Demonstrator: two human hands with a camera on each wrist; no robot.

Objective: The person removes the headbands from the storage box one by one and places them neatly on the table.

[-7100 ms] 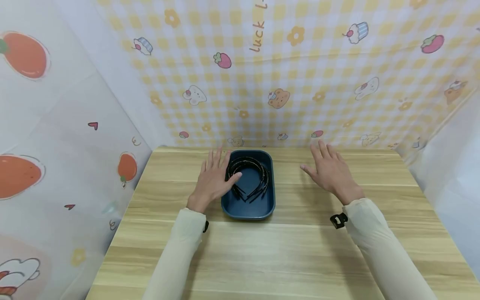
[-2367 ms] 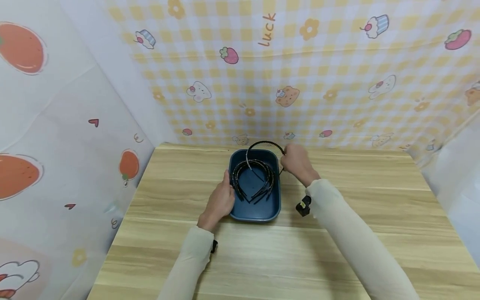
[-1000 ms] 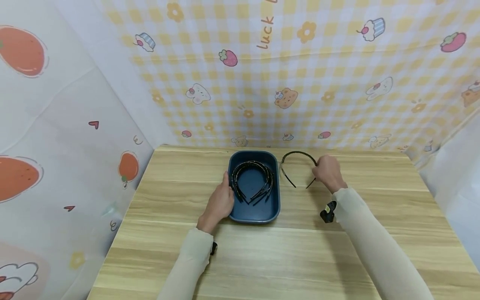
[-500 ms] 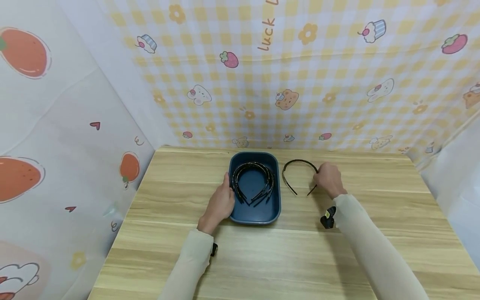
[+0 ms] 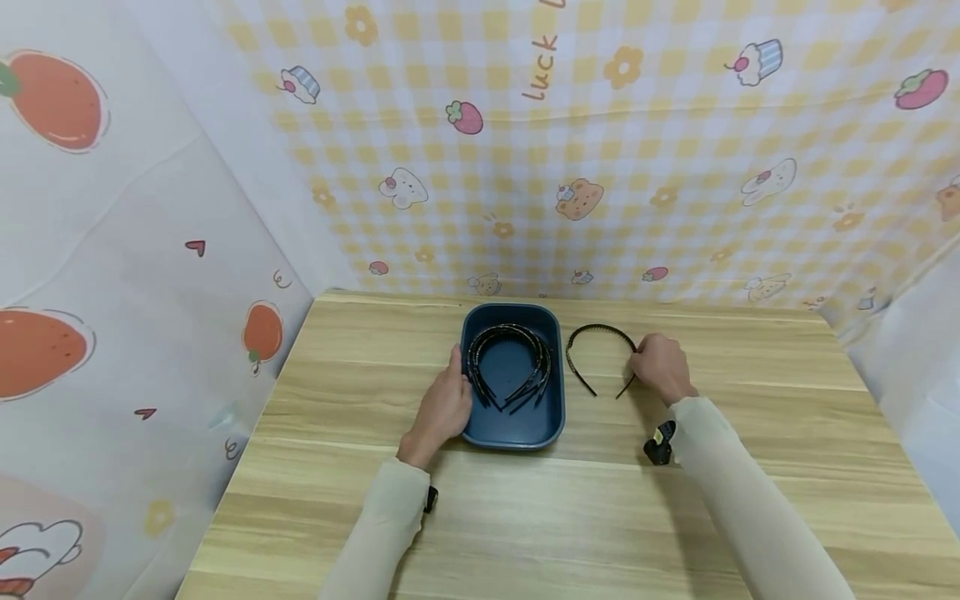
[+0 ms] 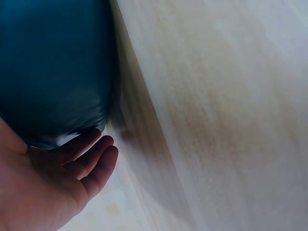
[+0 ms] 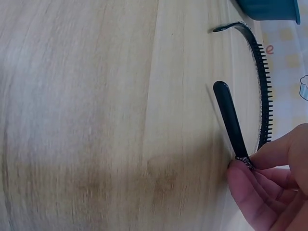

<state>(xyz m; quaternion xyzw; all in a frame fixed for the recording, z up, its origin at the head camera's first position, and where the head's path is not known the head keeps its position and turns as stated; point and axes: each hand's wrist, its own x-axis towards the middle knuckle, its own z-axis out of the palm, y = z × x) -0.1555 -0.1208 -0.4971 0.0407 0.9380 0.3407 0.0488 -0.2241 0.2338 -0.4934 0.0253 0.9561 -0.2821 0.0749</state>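
Observation:
My right hand [image 5: 662,367] pinches one arm of a black headband [image 5: 600,327] between thumb and fingertips, right of the tray. In the right wrist view this toothed headband [image 7: 264,91], with a glittery inner face, lies at or just above the table, its open ends toward me. The left hand [image 5: 442,404] rests along the left side of a dark blue tray [image 5: 512,433]. In the left wrist view its loosely bent fingers [image 6: 98,168] touch the tray's outer wall; the thumb is mostly hidden. Inside the tray lie several black headbands [image 5: 504,332], overlapping.
The wooden table [image 5: 570,517] extends around the tray on all sides. A yellow checked cloth backdrop [image 5: 480,167] stands along its back edge, and a white printed sheet [image 5: 150,317] borders the left.
The right hand has taken a headband out of the tray, carried it right and lowered it toward the table, slightly nearer me. My left hand came to the tray's side and stays there.

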